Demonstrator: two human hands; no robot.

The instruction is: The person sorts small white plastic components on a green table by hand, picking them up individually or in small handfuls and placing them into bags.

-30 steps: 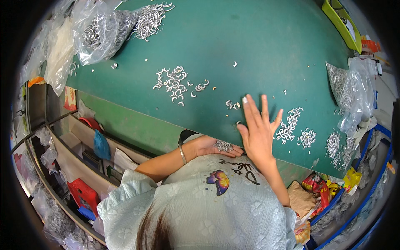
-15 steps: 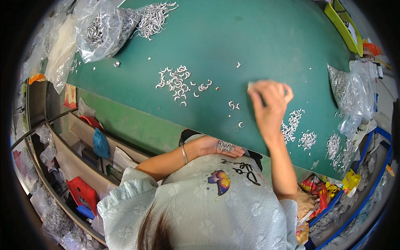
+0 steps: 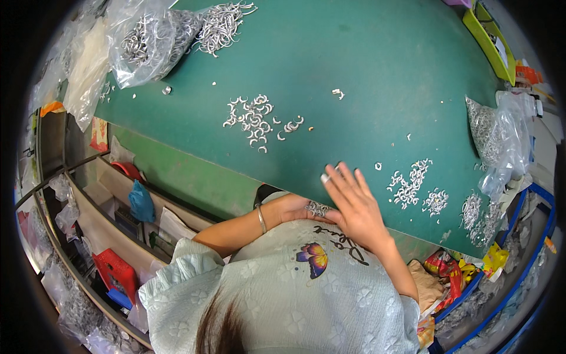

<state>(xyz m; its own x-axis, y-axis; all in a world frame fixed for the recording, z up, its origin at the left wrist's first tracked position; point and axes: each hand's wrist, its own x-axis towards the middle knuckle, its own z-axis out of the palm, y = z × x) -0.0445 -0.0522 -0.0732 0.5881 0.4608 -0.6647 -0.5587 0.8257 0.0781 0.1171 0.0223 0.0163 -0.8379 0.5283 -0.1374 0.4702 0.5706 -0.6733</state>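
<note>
At the table's near edge, my left hand (image 3: pixel 293 208) lies palm up and slightly cupped. A small heap of silvery curved metal pieces (image 3: pixel 317 208) rests in it. My right hand (image 3: pixel 354 206) is palm down across the edge, fingers stretched out, its thumb side beside the left hand's fingers; what lies under it is hidden. Left of it on the green table (image 3: pixel 330 47) is a loose cluster of crescent-shaped metal pieces (image 3: pixel 253 121), with a few more just to its right. On its other side lies another pile of crescent pieces (image 3: pixel 408 184), with a single ring-like piece (image 3: pixel 378 166) nearer my fingers.
Clear bags of metal pieces stand at the far left (image 3: pixel 150 47) and right (image 3: pixel 486 130), one spilling longer curved pieces (image 3: pixel 221 26). Smaller piles (image 3: pixel 435 202) lie at the right edge. A yellow-green tray (image 3: pixel 489 44) sits far right. Shelving with a red basket (image 3: pixel 115 274) is lower left.
My right hand has come down and toward me from above the table, its fingers going from pinched to stretched out. Small pieces have appeared near the right pile and the far middle.
</note>
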